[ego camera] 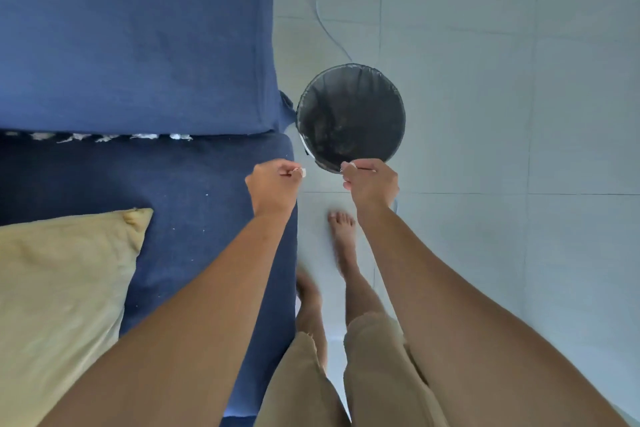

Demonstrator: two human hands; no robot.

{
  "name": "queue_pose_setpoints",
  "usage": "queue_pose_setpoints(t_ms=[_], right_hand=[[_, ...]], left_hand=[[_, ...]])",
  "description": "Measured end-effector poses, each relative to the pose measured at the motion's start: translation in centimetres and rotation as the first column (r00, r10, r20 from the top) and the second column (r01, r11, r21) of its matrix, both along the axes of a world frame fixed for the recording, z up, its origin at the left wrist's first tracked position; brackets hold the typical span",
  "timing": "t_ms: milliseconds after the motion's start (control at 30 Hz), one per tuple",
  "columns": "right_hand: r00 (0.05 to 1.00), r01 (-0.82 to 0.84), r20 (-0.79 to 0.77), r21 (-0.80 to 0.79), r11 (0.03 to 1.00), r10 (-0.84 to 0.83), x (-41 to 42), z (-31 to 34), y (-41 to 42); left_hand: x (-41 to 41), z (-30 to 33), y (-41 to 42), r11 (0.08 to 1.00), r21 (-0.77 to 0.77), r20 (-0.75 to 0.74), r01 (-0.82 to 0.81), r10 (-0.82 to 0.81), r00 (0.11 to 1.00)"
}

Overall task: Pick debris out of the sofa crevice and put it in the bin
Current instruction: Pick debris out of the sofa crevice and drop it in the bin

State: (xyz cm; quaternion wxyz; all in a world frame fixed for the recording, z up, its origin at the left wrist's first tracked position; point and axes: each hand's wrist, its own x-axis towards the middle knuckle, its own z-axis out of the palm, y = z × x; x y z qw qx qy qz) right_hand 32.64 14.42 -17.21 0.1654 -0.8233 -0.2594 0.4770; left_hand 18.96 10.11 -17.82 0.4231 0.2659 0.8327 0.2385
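1. Head view looks steeply down. A blue sofa [138, 45] fills the left half of the frame; a tiled floor [502, 114] fills the right.
2. The crevice [225, 137] runs as a dark horizontal seam between back cushion and seat, left of centre. Pale debris [114, 137] lies strung along it, from the left edge toward the middle of the frame: whitish, ragged bits, like torn paper or fluff, though too small to say which.
3. A round bin [350, 118] with a dark liner stands on the floor just beside the sofa's right end, centre of the frame.
4. The left hand [275, 184] hovers over the seat's right corner, fingers curled tight with a small pale scrap pinched at the tips.
5. The right hand [370, 182] hangs at the bin's near rim, fingers likewise curled, pinching a thin pale piece.
6. Judgement: both hands are mid-drop; much debris is left in the seam.
7. Handling, as judgement: the scraps look near weightless, soft and easily torn. They are best pinched at an exposed tuft with fingertips, and lifted gently so pieces do not shred or slip deeper.
8. A yellow cushion [62, 288] lies on the seat at lower left. A thin cable [322, 21] trails across the floor above the bin.
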Motion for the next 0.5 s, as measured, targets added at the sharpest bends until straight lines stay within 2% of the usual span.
queue_pose_setpoints(t_ms=[67,233,300,367,500], right_hand=[[0.998,0.055,0.014,-0.034,0.998,-0.054,2.1,-1.1,1.5],[0.999,0.023,0.031,-0.079,0.997,-0.020,4.9,-4.6,6.0],[1.000,0.017,0.002,-0.103,0.995,-0.017,5.3,-5.8,7.3],[1.000,-0.018,-0.019,-0.114,0.993,0.016,5.5,-7.0,7.9],[0.989,-0.127,-0.094,-0.142,0.982,0.114,6.2,-8.6,7.8]], left_hand=[[1.9,-0.9,1.9,1.000,-0.008,0.028,0.027,-0.026,0.999],[5.5,-3.7,7.2,0.999,-0.036,0.087,0.035,-0.032,0.996],[6.5,-4.7,8.9,0.997,-0.069,0.183,0.027,-0.014,0.983],[7.0,-6.1,9.9,0.993,-0.104,0.256,0.047,-0.019,0.966],[6.7,-7.7,10.0,0.980,-0.173,0.245,0.097,-0.052,0.968]])
